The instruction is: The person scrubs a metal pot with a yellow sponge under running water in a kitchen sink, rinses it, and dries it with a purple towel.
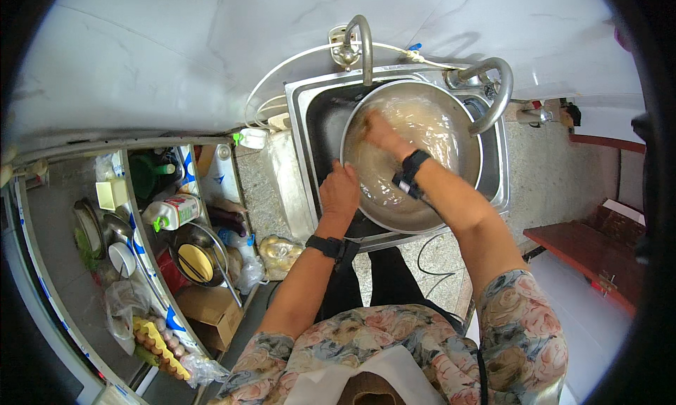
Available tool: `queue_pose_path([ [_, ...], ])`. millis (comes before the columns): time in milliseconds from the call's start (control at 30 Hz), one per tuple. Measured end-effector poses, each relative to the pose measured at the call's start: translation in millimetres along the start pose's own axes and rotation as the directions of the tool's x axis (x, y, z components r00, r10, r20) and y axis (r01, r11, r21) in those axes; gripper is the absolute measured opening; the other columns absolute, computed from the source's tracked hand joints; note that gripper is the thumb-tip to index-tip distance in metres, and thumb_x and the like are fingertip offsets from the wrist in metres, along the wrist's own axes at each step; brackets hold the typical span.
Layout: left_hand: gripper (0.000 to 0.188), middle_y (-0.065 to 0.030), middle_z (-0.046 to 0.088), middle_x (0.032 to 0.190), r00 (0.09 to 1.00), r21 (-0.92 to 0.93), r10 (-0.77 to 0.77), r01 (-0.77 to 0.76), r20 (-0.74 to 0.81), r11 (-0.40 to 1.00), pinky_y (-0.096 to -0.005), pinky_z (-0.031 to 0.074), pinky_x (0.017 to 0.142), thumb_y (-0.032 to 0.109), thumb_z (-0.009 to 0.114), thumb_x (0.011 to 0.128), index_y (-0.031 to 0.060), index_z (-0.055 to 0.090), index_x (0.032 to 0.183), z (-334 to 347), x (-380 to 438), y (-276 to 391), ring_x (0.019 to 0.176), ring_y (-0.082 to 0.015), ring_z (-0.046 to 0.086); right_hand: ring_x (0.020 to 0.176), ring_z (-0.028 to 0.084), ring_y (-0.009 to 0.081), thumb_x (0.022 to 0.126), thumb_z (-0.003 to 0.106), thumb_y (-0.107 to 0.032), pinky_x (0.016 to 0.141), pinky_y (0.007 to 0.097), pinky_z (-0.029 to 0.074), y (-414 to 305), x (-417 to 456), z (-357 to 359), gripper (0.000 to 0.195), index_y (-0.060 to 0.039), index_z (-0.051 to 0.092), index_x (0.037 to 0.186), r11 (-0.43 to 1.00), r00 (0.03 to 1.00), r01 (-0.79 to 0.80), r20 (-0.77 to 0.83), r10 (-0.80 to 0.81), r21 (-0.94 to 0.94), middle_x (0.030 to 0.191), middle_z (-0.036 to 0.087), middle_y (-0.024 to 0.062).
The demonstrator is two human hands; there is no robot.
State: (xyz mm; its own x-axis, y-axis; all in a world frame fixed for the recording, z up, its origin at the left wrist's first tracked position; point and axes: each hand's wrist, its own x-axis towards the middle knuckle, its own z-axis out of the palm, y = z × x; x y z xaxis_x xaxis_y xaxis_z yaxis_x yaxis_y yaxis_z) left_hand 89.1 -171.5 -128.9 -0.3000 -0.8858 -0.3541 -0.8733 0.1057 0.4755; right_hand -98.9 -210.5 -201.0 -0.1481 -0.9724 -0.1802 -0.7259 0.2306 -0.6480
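Observation:
A large round metal basin (473, 162) rests over a stainless steel double sink (303, 104) and holds cloudy, rippling water (422, 114). With thumb and fingers, my left hand (339, 191) grips the basin's near left rim. My right hand (384, 133) reaches inside, at the far left wall of the basin. Motion blur hides its fingers, and I cannot tell whether they hold anything. Each wrist wears a black strap. Beyond the basin a curved metal faucet (366, 51) rises, and a second faucet (504, 90) bends over the right rim.
Shelves at left carry a white pump bottle (177, 213), a wok (182, 241), a cardboard box (211, 310) and a yellow egg tray (158, 347). A white hose (285, 61) loops along the wall. At right stands a dark red wooden board (581, 252).

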Motion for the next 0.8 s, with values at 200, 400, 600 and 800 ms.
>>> queue_pose_path([
  [200, 0.036, -0.0248, 0.067, 0.078, 1.0, 0.031, 0.003, -0.003, -0.003, 1.0, -0.0482, 0.054, 0.067, 0.022, 0.046, 0.096, -0.0078, 0.052, 0.117, -2, -2, 2, 0.073, -0.0396, 0.068, 0.102, 0.058, 0.0409, 0.08, 0.06, -0.013, 0.087, 0.0454, 0.05, -14, -121, 29, 0.031, -0.0027, 0.062, 0.109, 0.946, 0.841, 0.31, 0.491, -0.226, -0.096, 0.112, 0.056, 0.025],
  [400, 0.044, -0.0262, 0.067, 0.08, 0.998, -0.052, -0.001, 0.005, 0.07, 0.999, -0.0481, 0.055, 0.071, 0.02, 0.05, 0.091, -0.0075, 0.049, 0.125, 2, 2, 5, 0.076, -0.0405, 0.067, 0.094, 0.065, 0.0366, 0.077, 0.06, -0.01, 0.082, 0.0444, 0.053, 87, -168, -21, 0.018, -0.0036, 0.072, 0.089, 0.86, 0.815, 0.272, 0.578, 0.033, -0.432, 0.103, 0.066, 0.0211],
  [600, 0.048, -0.027, 0.067, 0.084, 0.999, -0.061, -0.035, 0.037, 0.037, 0.997, -0.0483, 0.055, 0.073, 0.016, 0.054, 0.084, -0.0048, 0.049, 0.127, 4, 2, -1, 0.078, -0.0409, 0.068, 0.094, 0.066, 0.0366, 0.078, 0.059, -0.007, 0.08, 0.0439, 0.054, 68, -156, -34, 0.017, -0.0026, 0.071, 0.088, 0.817, 0.868, 0.047, 0.429, 0.251, -0.574, 0.095, 0.067, 0.0228],
  [800, 0.05, -0.0266, 0.068, 0.084, 0.997, -0.032, -0.064, 0.066, 0.048, 0.997, -0.0479, 0.055, 0.074, 0.013, 0.055, 0.082, -0.0046, 0.049, 0.128, 0, 2, 0, 0.08, -0.041, 0.068, 0.081, 0.065, 0.0411, 0.069, 0.066, -0.009, 0.077, 0.0469, 0.053, 14, -146, 23, 0.013, 0.0001, 0.069, 0.079, 0.914, 0.893, -0.072, 0.382, 0.238, -0.4, 0.083, 0.066, 0.0233],
])
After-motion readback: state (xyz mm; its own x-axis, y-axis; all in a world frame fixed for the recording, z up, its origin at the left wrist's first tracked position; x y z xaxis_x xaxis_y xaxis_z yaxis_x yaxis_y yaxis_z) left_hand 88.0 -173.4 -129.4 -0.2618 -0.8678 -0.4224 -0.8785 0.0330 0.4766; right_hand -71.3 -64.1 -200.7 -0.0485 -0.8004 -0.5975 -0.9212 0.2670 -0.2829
